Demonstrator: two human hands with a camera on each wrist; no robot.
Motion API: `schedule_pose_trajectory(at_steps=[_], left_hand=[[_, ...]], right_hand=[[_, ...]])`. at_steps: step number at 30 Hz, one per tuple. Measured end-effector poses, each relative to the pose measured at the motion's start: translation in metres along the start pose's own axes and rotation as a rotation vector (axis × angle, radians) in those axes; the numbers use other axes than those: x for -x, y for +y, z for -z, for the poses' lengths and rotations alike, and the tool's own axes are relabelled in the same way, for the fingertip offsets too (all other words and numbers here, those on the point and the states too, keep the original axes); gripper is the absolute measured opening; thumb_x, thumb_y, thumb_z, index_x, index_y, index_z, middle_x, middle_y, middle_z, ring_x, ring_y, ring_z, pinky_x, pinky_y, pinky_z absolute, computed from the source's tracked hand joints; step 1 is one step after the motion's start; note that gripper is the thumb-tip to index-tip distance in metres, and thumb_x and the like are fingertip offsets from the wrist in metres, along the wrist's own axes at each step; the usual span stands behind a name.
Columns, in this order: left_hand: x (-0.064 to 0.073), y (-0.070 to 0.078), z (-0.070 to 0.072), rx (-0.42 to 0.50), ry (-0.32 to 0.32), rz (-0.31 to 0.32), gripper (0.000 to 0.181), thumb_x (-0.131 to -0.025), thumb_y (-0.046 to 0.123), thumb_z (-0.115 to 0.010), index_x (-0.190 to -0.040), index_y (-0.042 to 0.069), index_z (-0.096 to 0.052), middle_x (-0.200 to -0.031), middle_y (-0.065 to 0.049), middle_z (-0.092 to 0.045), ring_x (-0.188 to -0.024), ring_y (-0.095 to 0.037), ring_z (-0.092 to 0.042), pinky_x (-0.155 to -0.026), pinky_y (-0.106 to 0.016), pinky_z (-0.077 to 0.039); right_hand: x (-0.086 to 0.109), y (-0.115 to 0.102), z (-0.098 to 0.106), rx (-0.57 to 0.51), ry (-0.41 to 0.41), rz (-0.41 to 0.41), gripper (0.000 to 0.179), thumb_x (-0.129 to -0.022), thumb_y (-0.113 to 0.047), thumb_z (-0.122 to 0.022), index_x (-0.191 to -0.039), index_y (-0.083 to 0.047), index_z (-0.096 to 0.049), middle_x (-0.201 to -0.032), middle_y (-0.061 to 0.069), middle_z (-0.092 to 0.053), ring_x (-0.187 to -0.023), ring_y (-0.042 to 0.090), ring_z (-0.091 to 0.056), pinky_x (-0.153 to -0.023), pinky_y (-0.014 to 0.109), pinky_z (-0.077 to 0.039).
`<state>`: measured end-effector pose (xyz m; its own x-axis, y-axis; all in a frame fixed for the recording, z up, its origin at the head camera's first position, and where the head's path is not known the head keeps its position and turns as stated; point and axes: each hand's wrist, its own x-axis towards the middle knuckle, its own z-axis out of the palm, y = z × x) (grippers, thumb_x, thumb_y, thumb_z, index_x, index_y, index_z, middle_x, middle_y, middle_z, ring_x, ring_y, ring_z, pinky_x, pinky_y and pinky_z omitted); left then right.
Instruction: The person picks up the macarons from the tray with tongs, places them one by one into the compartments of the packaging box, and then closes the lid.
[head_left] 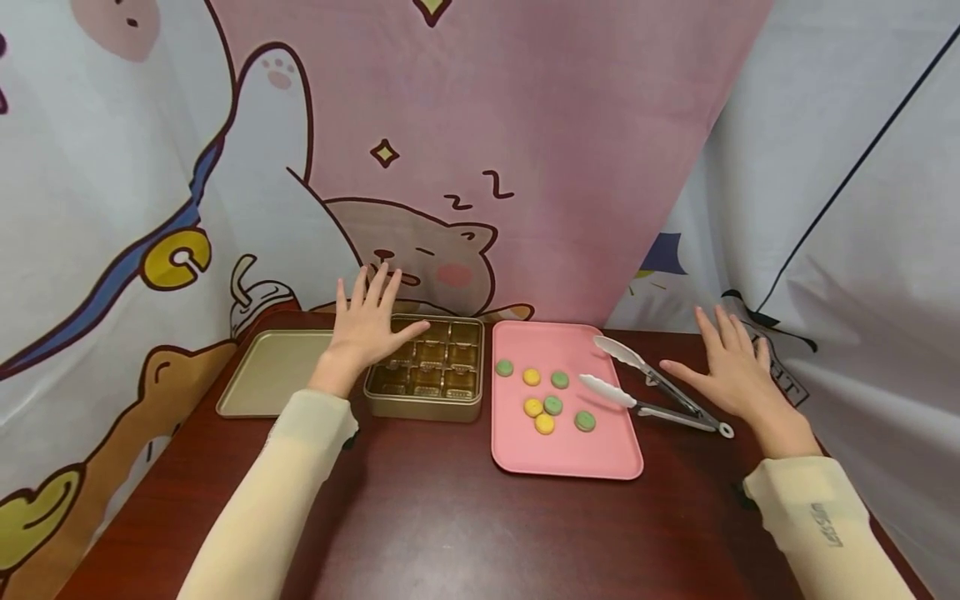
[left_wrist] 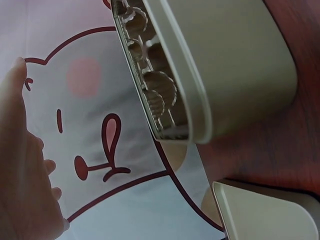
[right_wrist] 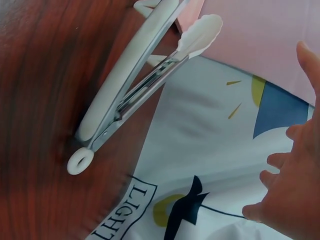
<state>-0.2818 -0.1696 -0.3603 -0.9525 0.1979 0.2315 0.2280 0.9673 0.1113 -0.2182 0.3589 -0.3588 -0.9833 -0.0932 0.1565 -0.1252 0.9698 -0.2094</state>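
Note:
My left hand (head_left: 367, 325), fingers spread, hovers over the left part of a gold tin (head_left: 427, 408) with a divided insert and holds nothing. My right hand (head_left: 738, 367) is also spread and bare, to the right of the tongs (head_left: 675, 398). Those tongs have white tips and lie spread apart, tips on a pink tray (head_left: 566, 454), ring end on the table. Several green macarons (head_left: 585, 421) and yellow macarons (head_left: 544, 424) sit on the tray. In the left wrist view the tin (left_wrist: 235, 65) stands beside the hand; the right wrist view shows the tongs (right_wrist: 130, 75).
A flat gold lid (head_left: 270, 375) lies left of the tin, partly behind my left arm. The dark red wooden table (head_left: 450, 533) reaches back to a printed cloth (head_left: 562, 167) with cartoon animals, which also hangs along both sides.

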Motion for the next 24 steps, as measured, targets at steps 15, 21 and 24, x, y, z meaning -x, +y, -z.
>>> schedule_pose_trajectory(at_steps=[15,21,24], left_hand=[[0.020,-0.020,-0.002,0.035,-0.008,0.028,0.100,-0.090,0.075,-0.046,-0.162,0.023,0.000,-0.169,-0.011,-0.011,-0.156,-0.039,-0.002,-0.122,-0.064,0.001],[0.028,-0.026,-0.004,0.030,-0.014,0.037,0.099,-0.092,0.073,-0.045,-0.163,0.020,-0.003,-0.168,-0.014,-0.013,-0.155,-0.040,-0.005,-0.123,-0.064,-0.001],[0.032,-0.028,-0.005,0.046,-0.022,0.041,0.098,-0.092,0.073,-0.045,-0.163,0.019,-0.003,-0.169,-0.013,-0.010,-0.155,-0.040,-0.003,-0.123,-0.063,0.000]], right_hand=[[0.014,0.021,-0.012,-0.024,-0.007,-0.018,0.109,-0.090,-0.064,-0.058,-0.161,-0.009,0.003,-0.163,0.033,-0.004,-0.148,0.056,-0.003,-0.107,0.082,0.000],[0.016,0.026,-0.018,-0.042,-0.003,-0.014,0.109,-0.090,-0.063,-0.059,-0.161,-0.005,0.000,-0.161,0.034,-0.009,-0.147,0.056,-0.009,-0.107,0.082,-0.001],[0.017,0.029,-0.023,-0.049,0.002,-0.018,0.109,-0.089,-0.063,-0.060,-0.160,-0.004,-0.001,-0.160,0.035,-0.012,-0.146,0.056,-0.011,-0.108,0.082,-0.001]])
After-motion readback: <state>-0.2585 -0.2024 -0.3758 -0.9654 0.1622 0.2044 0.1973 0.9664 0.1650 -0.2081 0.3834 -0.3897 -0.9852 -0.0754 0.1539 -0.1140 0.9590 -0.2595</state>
